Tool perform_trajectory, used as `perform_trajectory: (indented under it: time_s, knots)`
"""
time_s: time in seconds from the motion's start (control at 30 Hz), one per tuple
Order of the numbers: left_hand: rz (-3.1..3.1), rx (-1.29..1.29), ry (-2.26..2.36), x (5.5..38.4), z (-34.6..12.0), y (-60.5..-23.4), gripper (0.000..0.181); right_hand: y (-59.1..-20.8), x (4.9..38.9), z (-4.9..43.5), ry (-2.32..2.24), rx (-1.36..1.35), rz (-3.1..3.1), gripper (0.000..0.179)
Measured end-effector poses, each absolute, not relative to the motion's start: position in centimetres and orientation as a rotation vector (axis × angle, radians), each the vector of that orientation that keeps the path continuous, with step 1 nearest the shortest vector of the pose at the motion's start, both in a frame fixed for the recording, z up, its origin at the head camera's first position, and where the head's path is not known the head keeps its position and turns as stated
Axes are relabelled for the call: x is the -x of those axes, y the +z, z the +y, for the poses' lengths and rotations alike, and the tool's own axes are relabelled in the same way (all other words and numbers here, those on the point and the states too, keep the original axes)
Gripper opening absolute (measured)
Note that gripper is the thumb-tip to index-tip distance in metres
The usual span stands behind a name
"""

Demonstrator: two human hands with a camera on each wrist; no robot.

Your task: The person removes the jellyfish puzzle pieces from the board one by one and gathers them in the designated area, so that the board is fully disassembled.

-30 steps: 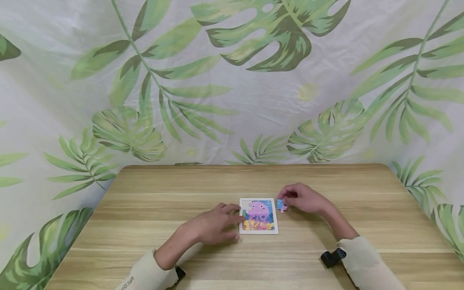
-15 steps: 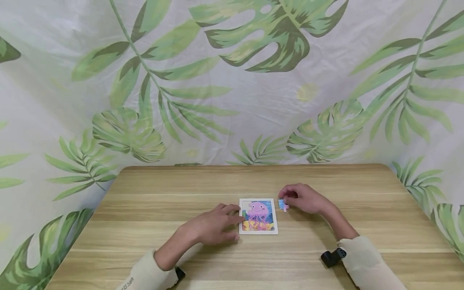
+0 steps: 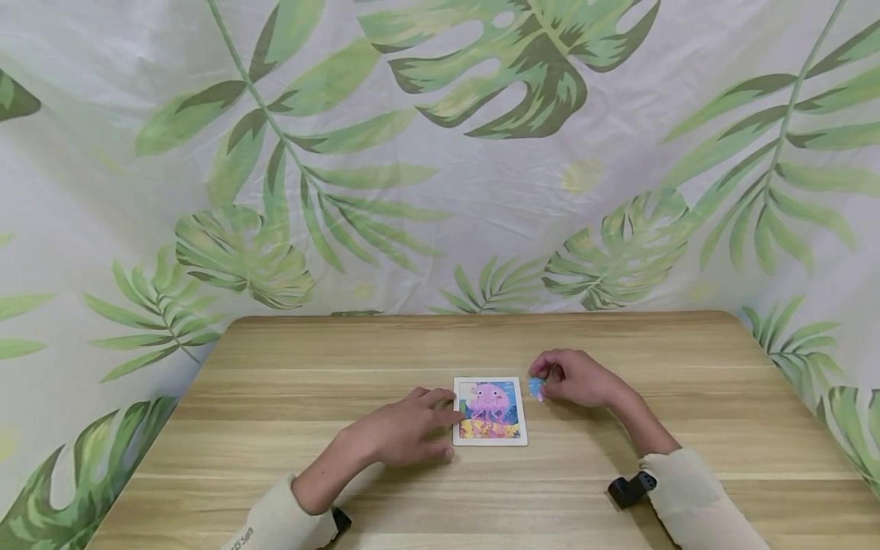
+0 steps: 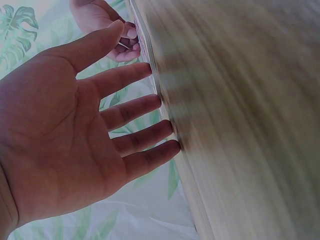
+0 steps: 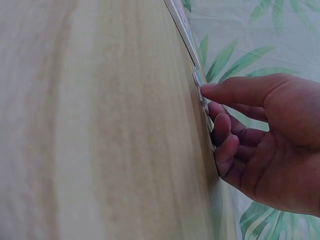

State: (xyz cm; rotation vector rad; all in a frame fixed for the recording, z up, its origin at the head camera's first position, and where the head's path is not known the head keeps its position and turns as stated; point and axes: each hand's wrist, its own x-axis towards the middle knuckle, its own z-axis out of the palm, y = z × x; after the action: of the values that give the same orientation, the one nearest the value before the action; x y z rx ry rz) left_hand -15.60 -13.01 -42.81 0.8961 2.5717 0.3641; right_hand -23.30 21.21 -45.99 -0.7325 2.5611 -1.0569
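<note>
A jigsaw puzzle of a pink jellyfish lies flat in a white-bordered tray on the table. Its upper left corner shows a pale, bare patch. My left hand lies at the tray's left side, fingers spread and nearly straight, with a fingertip over the picture's left edge. To the right of the tray, my right hand holds a small blue and pink puzzle piece between thumb and fingers, close to the tabletop. In the right wrist view the thumb is on the puzzle piece and the other fingers are curled.
The wooden table reaches back to a hanging cloth printed with green leaves. A black device is strapped at the right sleeve, and another shows by the left sleeve.
The puzzle piece has turned under my right fingers and shifted slightly right, and less of its pink part shows now. My left hand and the tray stay in place.
</note>
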Motion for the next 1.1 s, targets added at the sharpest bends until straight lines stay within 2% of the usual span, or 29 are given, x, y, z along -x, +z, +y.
perform_trajectory:
  time_s: [0.6,1.1]
  knots:
    - [2.562,-0.899,0.365,15.6,-13.0,-42.7,0.054,-45.7,23.3,20.6,-1.021,0.738,2.592,0.023]
    - [2.56,-0.883,0.38,15.6,-13.0,-42.6,0.055,-45.0,23.5,16.7,-1.084,0.75,2.519,0.024]
